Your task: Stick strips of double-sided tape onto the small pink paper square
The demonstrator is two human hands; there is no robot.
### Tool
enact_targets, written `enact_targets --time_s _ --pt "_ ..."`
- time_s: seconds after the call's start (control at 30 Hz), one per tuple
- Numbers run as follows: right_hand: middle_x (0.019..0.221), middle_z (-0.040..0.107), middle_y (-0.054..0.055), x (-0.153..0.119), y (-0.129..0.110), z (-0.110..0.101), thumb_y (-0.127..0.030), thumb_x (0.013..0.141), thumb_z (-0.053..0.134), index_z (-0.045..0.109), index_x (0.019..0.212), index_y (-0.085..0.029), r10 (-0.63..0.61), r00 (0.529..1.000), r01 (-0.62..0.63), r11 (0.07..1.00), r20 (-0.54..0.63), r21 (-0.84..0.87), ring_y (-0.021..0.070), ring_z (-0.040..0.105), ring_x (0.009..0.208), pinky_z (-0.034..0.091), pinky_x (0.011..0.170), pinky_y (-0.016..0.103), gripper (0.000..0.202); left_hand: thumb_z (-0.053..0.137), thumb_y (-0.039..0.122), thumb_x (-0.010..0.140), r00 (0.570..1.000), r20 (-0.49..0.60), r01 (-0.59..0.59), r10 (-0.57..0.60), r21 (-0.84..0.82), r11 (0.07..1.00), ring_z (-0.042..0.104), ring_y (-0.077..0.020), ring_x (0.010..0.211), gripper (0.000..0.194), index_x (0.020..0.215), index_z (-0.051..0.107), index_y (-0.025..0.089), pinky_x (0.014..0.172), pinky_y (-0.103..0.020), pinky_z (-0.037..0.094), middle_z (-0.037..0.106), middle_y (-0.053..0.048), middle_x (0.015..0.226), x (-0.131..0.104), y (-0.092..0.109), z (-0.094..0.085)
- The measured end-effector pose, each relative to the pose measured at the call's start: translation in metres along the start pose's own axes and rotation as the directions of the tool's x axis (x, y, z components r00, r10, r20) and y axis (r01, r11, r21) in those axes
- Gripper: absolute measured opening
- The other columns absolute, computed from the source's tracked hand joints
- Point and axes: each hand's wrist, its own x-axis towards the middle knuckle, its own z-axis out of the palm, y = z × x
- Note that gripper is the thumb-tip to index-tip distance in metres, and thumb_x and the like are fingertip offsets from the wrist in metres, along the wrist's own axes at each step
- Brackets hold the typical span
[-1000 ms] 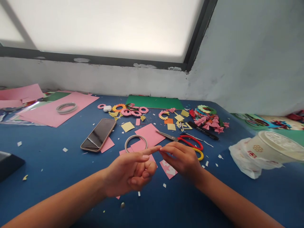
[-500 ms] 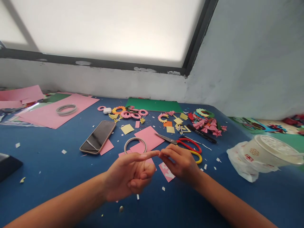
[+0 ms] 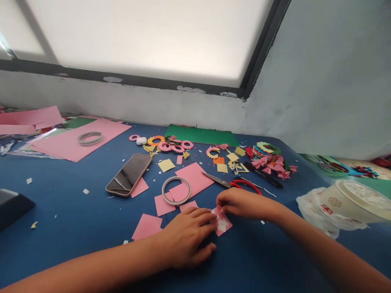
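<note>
My left hand (image 3: 189,236) lies palm down on the blue table (image 3: 76,211), its fingertips on the left edge of a small pink paper square (image 3: 223,223) with white bits stuck on it. My right hand (image 3: 241,203) comes in from the right and its fingertips press the same square at its upper edge. Neither hand lifts it. A tape ring (image 3: 176,190) lies just beyond my left hand on pink paper pieces (image 3: 192,179). Red-handled scissors (image 3: 232,183) lie right behind my right hand, partly hidden by it.
A phone (image 3: 130,174) lies left of the tape ring. Paper flower cut-outs (image 3: 171,144), yellow squares, a green sheet (image 3: 201,135) and a black pen (image 3: 262,174) fill the back. A lidded cup in a plastic bag (image 3: 345,201) sits right. Large pink sheet with another tape ring (image 3: 90,138) lies far left.
Both hands dropped from mid-air, where their fingertips met, down onto the table and now press on the small pink square. The pink pieces under my left hand have come into sight.
</note>
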Motion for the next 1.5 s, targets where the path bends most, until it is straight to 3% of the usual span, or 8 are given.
enact_targets --time_s 0.17,0.8,1.17,1.5 --pt "0.082 0.069 0.004 0.003 -0.006 -0.007 -0.010 0.073 0.048 0.067 0.080 -0.018 0.013 0.996 -0.007 0.998 0.091 -0.067 0.0165 0.062 0.075 0.043 0.063 0.022 0.022 0.050 0.032 0.083 1.000 0.023 -0.021 0.019 0.055 0.998 0.051 -0.0282 0.112 0.047 0.125 0.047 0.013 0.098 -0.043 0.035 0.054 -0.014 0.125 0.002 0.002 0.005" --pt "0.076 0.069 0.003 0.018 -0.009 -0.010 -0.010 0.072 0.050 0.067 0.079 -0.019 0.050 0.982 -0.016 0.983 0.183 -0.183 0.0152 0.060 0.068 0.040 0.057 0.021 0.020 0.049 0.034 0.083 0.998 0.057 -0.035 0.028 0.126 0.991 0.051 -0.0279 0.109 0.047 0.123 0.049 0.009 0.098 -0.039 0.036 0.054 -0.015 0.120 0.001 0.002 0.004" --pt "0.084 0.069 0.006 0.017 -0.009 -0.002 -0.011 0.071 0.049 0.066 0.082 -0.018 0.060 0.986 -0.019 0.968 0.158 -0.251 0.0179 0.062 0.076 0.040 0.061 0.022 0.021 0.048 0.034 0.084 0.998 0.065 -0.032 0.023 0.144 0.989 0.050 -0.0261 0.110 0.046 0.123 0.047 0.010 0.099 -0.038 0.035 0.053 -0.012 0.122 0.002 0.002 0.004" --pt "0.088 0.069 0.004 0.008 -0.015 -0.001 -0.013 0.076 0.052 0.065 0.082 -0.020 0.070 0.996 -0.053 0.958 0.052 -0.283 0.0185 0.064 0.082 0.042 0.064 0.023 0.016 0.048 0.035 0.084 0.998 0.060 -0.027 0.018 0.157 0.987 0.049 -0.0262 0.110 0.045 0.122 0.048 0.011 0.098 -0.038 0.036 0.053 -0.012 0.121 0.002 0.000 0.005"
